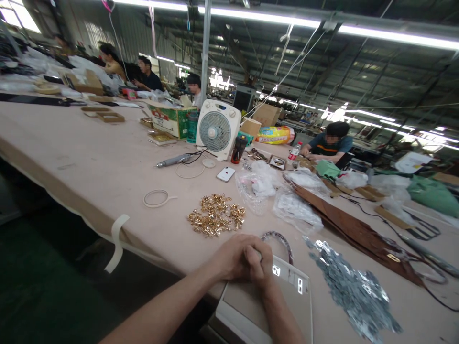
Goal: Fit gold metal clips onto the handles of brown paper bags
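My left hand (231,258) and my right hand (258,265) are pressed together at the near edge of the table, fingers curled into each other above a flat grey panel (272,306) with small shiny fittings. What they pinch between them is hidden. Just beyond them lies a pile of small gold metal fittings (217,215). A heap of silvery metal pieces (353,291) spreads to the right. A dark curved strap (281,239) lies past my right hand.
A long beige worktable (89,157) carries a white box fan (217,129), a white phone (225,174), a power tool (174,160), plastic bags (261,186), brown leather strips (355,229) and cardboard boxes (170,119). Several other people sit working further along.
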The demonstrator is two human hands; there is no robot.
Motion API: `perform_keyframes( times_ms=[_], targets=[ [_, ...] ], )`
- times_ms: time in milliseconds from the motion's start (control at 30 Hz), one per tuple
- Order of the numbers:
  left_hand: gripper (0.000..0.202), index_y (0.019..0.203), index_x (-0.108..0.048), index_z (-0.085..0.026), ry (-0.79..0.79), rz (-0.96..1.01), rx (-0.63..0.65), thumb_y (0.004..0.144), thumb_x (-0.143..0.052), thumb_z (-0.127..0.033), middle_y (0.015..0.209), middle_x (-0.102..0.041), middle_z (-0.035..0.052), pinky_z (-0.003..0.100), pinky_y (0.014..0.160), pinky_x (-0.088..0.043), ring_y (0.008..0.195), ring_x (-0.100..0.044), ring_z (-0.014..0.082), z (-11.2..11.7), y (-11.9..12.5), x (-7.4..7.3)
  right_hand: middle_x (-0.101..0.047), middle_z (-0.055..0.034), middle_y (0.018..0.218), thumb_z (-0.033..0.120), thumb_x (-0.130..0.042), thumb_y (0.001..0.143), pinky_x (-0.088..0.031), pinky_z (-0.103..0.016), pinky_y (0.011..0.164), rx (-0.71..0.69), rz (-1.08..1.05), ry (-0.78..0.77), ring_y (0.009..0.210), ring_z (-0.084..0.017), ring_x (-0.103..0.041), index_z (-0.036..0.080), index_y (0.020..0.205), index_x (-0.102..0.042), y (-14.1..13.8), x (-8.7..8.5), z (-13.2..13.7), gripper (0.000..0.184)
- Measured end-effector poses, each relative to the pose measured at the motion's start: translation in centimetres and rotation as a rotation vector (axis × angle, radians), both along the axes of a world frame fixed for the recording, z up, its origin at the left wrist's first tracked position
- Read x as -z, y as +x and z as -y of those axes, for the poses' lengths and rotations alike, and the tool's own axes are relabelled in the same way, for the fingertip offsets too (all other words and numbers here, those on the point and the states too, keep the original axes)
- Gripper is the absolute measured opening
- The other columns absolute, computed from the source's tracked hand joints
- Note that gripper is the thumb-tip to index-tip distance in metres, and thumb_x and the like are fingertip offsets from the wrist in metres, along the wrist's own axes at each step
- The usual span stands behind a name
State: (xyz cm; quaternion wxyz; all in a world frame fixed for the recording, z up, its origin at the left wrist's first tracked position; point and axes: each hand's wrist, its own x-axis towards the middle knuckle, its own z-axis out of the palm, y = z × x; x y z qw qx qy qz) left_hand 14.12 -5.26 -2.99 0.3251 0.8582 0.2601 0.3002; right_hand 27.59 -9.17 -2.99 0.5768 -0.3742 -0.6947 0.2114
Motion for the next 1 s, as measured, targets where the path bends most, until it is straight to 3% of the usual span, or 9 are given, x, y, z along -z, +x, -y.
perform_keyframes(
  times_ms=[133, 300, 433, 600, 800, 1000],
  targets=[
    [0.067, 0.118, -0.067, -0.023, 0.058, -0.063, -0.132, 0.068, -0.087, -0.062, 0.126, -0.069, 0.0082, 0.042, 0.106, -0.046, 0.118, -0.061, 0.0307, 1.1, -0.3, 0.9, -0.049, 0.0037, 0.06, 0.038, -0.052, 0.101, -0.036, -0.027, 0.049, 0.007, -0.51, -0.221, 0.049, -0.012, -0.044, 0.021, 0.077, -0.06, 1.4, -0.6, -0.4, 0.03],
    [0.08, 0.128, -0.064, -0.023, 0.1, -0.101, -0.166, 0.067, -0.085, -0.071, 0.129, -0.068, 0.0086, 0.042, 0.109, -0.044, 0.121, -0.058, 0.0304, 1.2, -0.3, 1.4, -0.037, 0.0082, 0.051, 0.043, -0.053, 0.1, -0.027, -0.022, 0.043, -0.053, -0.758, -0.208, 0.039, -0.009, -0.032, 0.022, 0.075, -0.059, 2.0, -1.1, -0.4, 0.032],
    [0.069, 0.121, -0.066, -0.025, 0.087, -0.067, -0.142, 0.07, -0.085, -0.066, 0.121, -0.07, 0.0057, 0.038, 0.106, -0.043, 0.117, -0.06, 0.0274, 1.0, -0.2, 1.4, -0.038, 0.0058, 0.051, 0.046, -0.055, 0.101, -0.026, -0.024, 0.043, -0.074, -0.658, -0.153, 0.041, -0.011, -0.036, 0.023, 0.071, -0.062, 0.8, -0.9, 0.6, 0.038],
    [0.048, 0.104, -0.067, -0.024, 0.079, -0.112, -0.151, 0.07, -0.086, -0.052, 0.113, -0.071, 0.0042, 0.037, 0.105, -0.043, 0.114, -0.06, 0.0273, 0.8, 0.1, 1.7, -0.045, 0.0018, 0.052, 0.047, -0.057, 0.099, -0.034, -0.03, 0.05, -0.013, -0.398, -0.12, 0.047, -0.015, -0.044, 0.023, 0.068, -0.064, 0.1, -0.1, 1.4, 0.041],
    [0.025, 0.108, -0.066, -0.021, 0.152, -0.159, -0.088, 0.087, -0.068, -0.035, 0.113, -0.072, 0.0068, 0.04, 0.109, -0.04, 0.112, -0.062, 0.0259, 0.7, 0.3, 1.3, -0.053, -0.0009, 0.057, 0.036, -0.057, 0.099, -0.038, -0.032, 0.057, 0.008, -0.096, -0.058, 0.053, -0.016, -0.048, 0.022, 0.063, -0.059, -0.6, 0.1, 1.1, 0.038],
    [0.033, 0.115, -0.067, -0.019, 0.105, -0.226, -0.164, 0.087, -0.064, -0.035, 0.115, -0.072, 0.0121, 0.045, 0.107, -0.044, 0.113, -0.061, 0.0318, 0.7, 0.7, 0.7, -0.05, 0.0013, 0.061, 0.036, -0.055, 0.1, -0.036, -0.03, 0.057, 0.176, -0.001, -0.06, 0.056, -0.015, -0.046, 0.023, 0.067, -0.053, -1.6, -0.3, -0.7, 0.036]
  ],
)
